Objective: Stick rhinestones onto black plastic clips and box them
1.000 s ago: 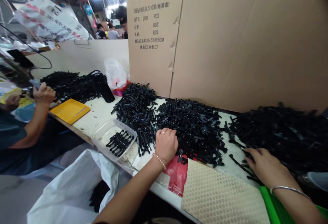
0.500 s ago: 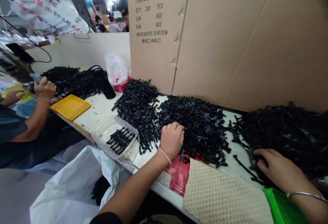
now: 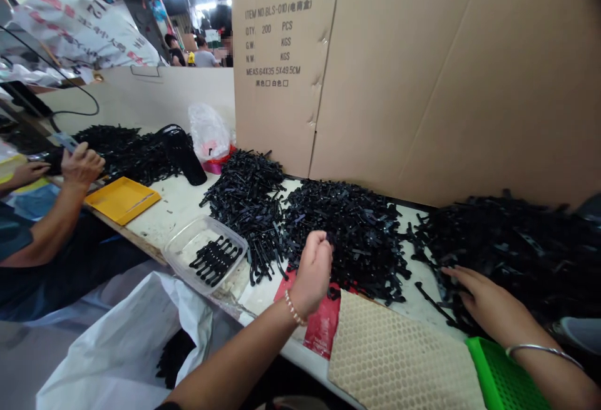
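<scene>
My left hand, with a beaded bracelet at the wrist, is closed in front of the middle pile of black plastic strips. A dark bit shows at its fingertips, most of it hidden by the fingers. On the right, my right hand reaches over the near edge of another pile of black strips. Its fingers are stretched out, touching the strips, and I see nothing gripped in them. One loose black strip lies just left of that hand.
A clear plastic tray holds several black strips in rows. Near me are a honeycomb board, a green basket and a white sack. Tall cardboard walls the back. At left, a co-worker's hand is beside a yellow tray.
My left hand has turned and its fingers have closed up, slightly away from the pile. My right hand's fingers have straightened from a curled shape. The whole view has shifted a little.
</scene>
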`<state>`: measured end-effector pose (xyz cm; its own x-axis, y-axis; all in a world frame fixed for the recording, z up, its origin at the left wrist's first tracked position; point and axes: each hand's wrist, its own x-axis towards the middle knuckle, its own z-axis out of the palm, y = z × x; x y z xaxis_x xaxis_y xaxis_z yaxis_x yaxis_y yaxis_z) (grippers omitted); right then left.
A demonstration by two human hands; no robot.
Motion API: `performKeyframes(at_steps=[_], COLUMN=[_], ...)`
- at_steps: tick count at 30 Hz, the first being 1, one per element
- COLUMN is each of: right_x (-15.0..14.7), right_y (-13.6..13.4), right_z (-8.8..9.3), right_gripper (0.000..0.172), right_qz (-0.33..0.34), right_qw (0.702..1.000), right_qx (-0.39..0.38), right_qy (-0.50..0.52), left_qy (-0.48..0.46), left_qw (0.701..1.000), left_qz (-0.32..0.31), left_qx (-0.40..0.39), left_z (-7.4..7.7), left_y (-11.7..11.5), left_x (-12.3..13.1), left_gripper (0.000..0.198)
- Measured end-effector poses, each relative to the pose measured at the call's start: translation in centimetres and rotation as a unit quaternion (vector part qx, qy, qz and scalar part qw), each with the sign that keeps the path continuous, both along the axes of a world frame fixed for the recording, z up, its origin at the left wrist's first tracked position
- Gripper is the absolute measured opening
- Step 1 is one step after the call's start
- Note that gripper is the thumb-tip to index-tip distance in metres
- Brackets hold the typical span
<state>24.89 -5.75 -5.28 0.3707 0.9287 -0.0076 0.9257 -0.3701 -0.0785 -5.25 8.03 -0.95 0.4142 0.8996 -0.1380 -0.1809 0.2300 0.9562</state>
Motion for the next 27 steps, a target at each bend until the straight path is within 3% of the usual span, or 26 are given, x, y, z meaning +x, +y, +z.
performKeyframes(at_steps=[3, 6, 9, 12, 14, 16, 18, 20, 22, 23, 25, 27], right_x=[-0.8, -1.3, -2.0, -3.4, -5.1, -7.5, -10.7, -14.4, -18.3, -20.2, -23.5, -25.9], right_y=[-0.1, -0.3, -0.5, -0.5, -0.5, -0.8, -1.6, -2.7, -3.9, -4.5, -5.4, -6.0], right_z=[0.7, 1.5, 2.6, 3.8, 4.6, 5.2, 5.6, 5.6, 5.1, 4.6, 3.2, 1.5], right_gripper=[0.047, 0.05, 0.051, 0.049, 0.042, 0.046, 0.064, 0.075, 0.078, 0.077, 0.07, 0.061], right_qz=[-0.035, -0.064, -0.084, -0.098, -0.122, -0.154, -0.193, -0.234, -0.264, -0.275, -0.284, -0.264], right_qw=[0.998, 0.993, 0.979, 0.941, 0.864, 0.731, 0.601, 0.516, 0.454, 0.432, 0.402, 0.392], right_qx=[0.048, 0.089, 0.172, 0.28, 0.383, 0.457, 0.456, 0.401, 0.339, 0.307, 0.251, 0.208], right_qy=[0.007, 0.038, 0.073, 0.161, 0.304, 0.483, 0.628, 0.72, 0.781, 0.802, 0.834, 0.856], left_qy=[-0.061, -0.036, 0.085, 0.253, 0.332, 0.358, 0.321, 0.218, 0.074, 0.006, -0.087, -0.121], left_qw=[0.99, 0.991, 0.986, 0.895, 0.844, 0.834, 0.867, 0.936, 0.992, 0.998, 0.984, 0.972], left_qz=[-0.075, -0.095, -0.027, 0.077, 0.098, 0.095, 0.093, 0.091, 0.072, 0.061, 0.043, 0.032], left_qx=[-0.107, -0.082, 0.138, 0.36, 0.409, 0.409, 0.369, 0.261, 0.079, -0.015, -0.149, -0.201], left_z=[-0.5, -1.0, -1.2, -1.1, -1.1, -1.2, -1.4, -1.6, -1.5, -1.4, -1.1, -0.7], left_y=[-2.0, -1.8, 0.5, 3.3, 4.6, 5.0, 4.9, 4.5, 3.9, 3.6, 3.1, 2.5], left_x=[-0.3, -0.7, -1.5, -2.6, -3.3, -3.8, -3.9, -3.9, -3.9, -3.9, -4.0, -4.3], left_gripper=[0.028, 0.034, 0.022, 0.014, 0.015, 0.016, 0.016, 0.017, 0.018, 0.018, 0.014, 0.009])
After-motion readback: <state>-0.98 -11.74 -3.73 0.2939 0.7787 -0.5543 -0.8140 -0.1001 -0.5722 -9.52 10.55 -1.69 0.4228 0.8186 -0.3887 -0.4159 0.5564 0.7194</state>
